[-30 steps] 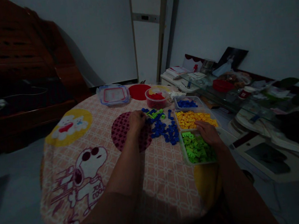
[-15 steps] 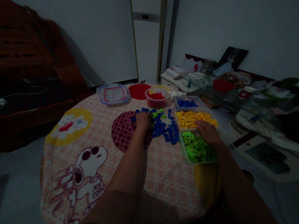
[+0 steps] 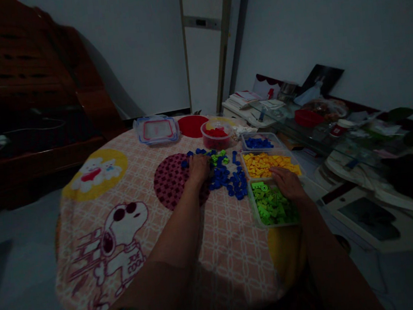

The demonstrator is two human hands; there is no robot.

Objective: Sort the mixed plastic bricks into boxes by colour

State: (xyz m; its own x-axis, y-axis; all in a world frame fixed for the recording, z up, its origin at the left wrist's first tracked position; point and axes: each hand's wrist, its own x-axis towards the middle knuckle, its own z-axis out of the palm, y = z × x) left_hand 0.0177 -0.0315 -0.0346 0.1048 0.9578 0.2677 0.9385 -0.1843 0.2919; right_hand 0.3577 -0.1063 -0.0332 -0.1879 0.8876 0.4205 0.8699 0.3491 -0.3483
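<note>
A loose pile of blue bricks (image 3: 228,176) with a few green ones (image 3: 218,156) lies on the round table's cartoon cloth (image 3: 123,202). My left hand (image 3: 197,168) rests on the pile's left edge, fingers curled among the bricks; what it grips is hidden. My right hand (image 3: 285,182) lies across the clear tub of green bricks (image 3: 270,207), fingers bent over its far rim next to the tub of yellow bricks (image 3: 266,164).
A tub of blue bricks (image 3: 259,142), a round tub of red bricks (image 3: 216,135), a red lid (image 3: 192,125) and stacked clear lids (image 3: 156,130) sit farther back. A low glass table with clutter (image 3: 336,133) stands at the right, dark wooden furniture (image 3: 21,95) at the left.
My left hand slid a little to the right into the blue pile, and a few blue bricks now show to its left. My right hand stayed on the green tub.
</note>
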